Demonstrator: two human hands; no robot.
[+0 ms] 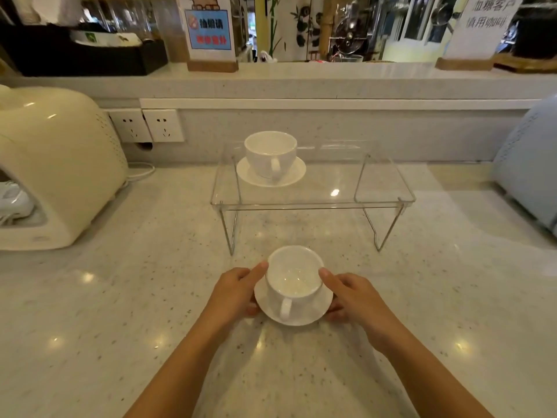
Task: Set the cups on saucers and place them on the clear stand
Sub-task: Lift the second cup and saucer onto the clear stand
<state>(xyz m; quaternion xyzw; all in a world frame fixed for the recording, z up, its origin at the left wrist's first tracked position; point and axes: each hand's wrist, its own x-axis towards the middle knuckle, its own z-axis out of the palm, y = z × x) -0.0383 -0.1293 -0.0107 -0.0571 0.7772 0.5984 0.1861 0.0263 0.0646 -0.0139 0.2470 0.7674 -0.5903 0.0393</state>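
Note:
A white cup (294, 280) sits on a white saucer (321, 309) on the counter, just in front of the clear stand (346, 184). My left hand (238, 292) grips the saucer's left edge, thumb against the cup's rim. My right hand (351, 294) grips the saucer's right edge, thumb against the cup. The cup's handle points towards me. A second white cup (269, 152) stands on its saucer (294, 176) on the left part of the stand's top. The right part of the stand's top is bare.
A cream appliance (57, 164) stands at the left, a pale blue one (527, 164) at the right. Wall sockets (147, 125) are behind the stand. A raised ledge (301, 76) at the back carries signs and a black box.

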